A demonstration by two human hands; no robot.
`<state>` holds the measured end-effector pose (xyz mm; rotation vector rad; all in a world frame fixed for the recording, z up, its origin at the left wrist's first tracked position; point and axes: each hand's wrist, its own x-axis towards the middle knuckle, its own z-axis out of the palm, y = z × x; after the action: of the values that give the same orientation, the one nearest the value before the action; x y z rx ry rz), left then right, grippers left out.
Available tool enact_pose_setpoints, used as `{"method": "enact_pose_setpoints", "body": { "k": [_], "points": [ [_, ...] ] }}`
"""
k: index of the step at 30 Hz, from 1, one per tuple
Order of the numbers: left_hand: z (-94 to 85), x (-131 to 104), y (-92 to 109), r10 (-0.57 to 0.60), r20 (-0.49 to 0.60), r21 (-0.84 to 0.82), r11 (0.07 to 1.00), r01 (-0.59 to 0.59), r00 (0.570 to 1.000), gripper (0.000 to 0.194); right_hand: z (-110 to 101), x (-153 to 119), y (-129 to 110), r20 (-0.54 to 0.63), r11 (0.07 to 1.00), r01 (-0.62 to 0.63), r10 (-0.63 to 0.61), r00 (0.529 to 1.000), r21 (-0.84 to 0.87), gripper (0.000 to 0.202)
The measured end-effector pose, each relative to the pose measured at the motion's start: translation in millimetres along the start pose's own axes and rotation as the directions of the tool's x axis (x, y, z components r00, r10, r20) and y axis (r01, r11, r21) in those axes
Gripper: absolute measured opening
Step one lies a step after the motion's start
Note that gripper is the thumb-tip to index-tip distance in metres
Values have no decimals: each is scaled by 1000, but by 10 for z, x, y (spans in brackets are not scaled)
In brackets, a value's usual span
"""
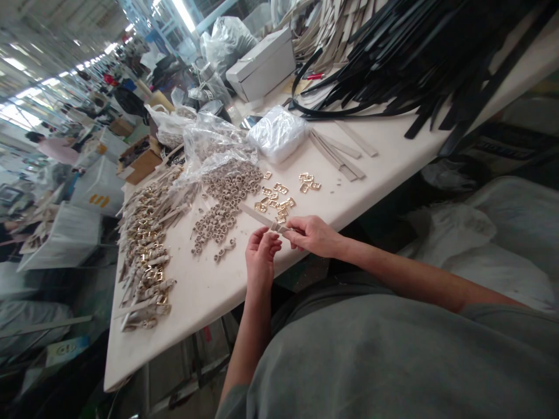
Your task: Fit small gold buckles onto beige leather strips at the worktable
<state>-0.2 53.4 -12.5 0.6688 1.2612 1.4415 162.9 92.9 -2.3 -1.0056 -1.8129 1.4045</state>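
Note:
Near the table's front edge, both hands meet at a beige strap (258, 217) whose free end points up and left. My right hand (311, 235) is closed round the strap's near end. Fingers bent, my left hand (262, 253) pinches at a small band on the strap; the fingertips partly hide it. Just beyond the hands lie loose gold buckles (282, 203), with a smaller group of gold buckles (309, 183) to the right. A heap of small beige loops (218, 218) spreads to the left of them.
Finished-looking straps with gold buckles (151, 250) line the left of the white table (196, 302). Behind are a clear plastic bag (218, 142), a wrapped white bundle (279, 134) and a white box (264, 65). Black straps (406, 52) hang over the right edge. A person (56, 146) is far left.

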Motion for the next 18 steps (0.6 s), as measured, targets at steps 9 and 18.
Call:
{"method": "enact_pose_setpoints", "body": {
  "k": [9, 18],
  "points": [
    [63, 43, -42, -4, -68, -97, 995, -3, 998, 43, 47, 18, -34, -75, 985, -17, 4, 997, -174, 23],
    [15, 48, -159, 69, -28, 41, 997, -68, 997, 35, 13, -7, -87, -73, 921, 1, -32, 997, -390, 25]
  ]
}}
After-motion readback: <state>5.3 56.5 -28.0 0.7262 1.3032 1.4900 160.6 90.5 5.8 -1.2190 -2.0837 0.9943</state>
